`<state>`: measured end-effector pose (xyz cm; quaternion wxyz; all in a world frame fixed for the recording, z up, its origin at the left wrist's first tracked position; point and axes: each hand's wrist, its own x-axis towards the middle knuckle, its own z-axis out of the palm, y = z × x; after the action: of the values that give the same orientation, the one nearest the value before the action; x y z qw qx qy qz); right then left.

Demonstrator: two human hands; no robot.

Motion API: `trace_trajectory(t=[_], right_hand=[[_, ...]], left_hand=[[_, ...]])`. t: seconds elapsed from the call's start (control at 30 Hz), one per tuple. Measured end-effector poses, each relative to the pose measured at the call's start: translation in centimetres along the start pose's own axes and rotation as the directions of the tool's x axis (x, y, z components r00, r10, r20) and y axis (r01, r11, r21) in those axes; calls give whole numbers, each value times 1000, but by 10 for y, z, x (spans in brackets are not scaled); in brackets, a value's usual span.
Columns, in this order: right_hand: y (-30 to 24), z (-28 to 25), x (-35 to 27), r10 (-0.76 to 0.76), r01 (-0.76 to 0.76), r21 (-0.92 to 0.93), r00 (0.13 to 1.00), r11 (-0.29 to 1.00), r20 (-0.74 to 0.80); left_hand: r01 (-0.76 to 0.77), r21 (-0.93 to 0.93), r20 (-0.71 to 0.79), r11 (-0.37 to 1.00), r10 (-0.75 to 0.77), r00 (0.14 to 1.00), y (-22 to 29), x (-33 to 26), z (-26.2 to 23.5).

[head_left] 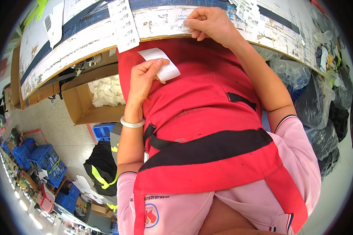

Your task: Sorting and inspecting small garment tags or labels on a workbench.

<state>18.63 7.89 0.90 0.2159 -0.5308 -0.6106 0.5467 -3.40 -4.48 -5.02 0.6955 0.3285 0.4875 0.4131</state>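
My left hand pinches a blank white label strip between thumb and fingers, just in front of the table edge and over my red apron. At the table's front edge, my right hand has its thumb and forefinger pressed together on a small printed label. Whether that label is stuck down or lifted, I cannot tell. Between the hands and the left side, a long strip of barcode labels lies on the table and hangs over its edge.
The worn white table bears dark blue bands and more barcode labels at right. Below stands a cardboard box of white paper scraps. Plastic bags crowd the right; blue crates stand on the floor at left.
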Motion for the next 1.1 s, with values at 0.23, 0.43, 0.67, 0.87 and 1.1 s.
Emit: trace_trajectory(t=[0.23, 0.43, 0.67, 0.87, 1.1], right_hand=[[-5, 1, 0, -47, 47, -25, 999, 999, 4], [-11, -25, -28, -56, 62, 93, 996, 994, -65], [50, -130, -50, -92, 36, -116, 846, 993, -526], [83, -138, -35, -147, -226, -497, 783, 838, -605], [39, -79, -52, -427, 169, -471, 741, 866, -518]], left_hand=[[8, -6, 11, 1000, -8, 1000, 6, 2, 0], [-12, 24, -24, 1000, 13, 1000, 1, 1, 1], [-21, -30, -68, 999, 18, 997, -1, 0, 0], [-92, -212, -195, 973, 50, 980, 16, -15, -7], [-161, -569, -342, 807, -55, 938, -65, -42, -172]])
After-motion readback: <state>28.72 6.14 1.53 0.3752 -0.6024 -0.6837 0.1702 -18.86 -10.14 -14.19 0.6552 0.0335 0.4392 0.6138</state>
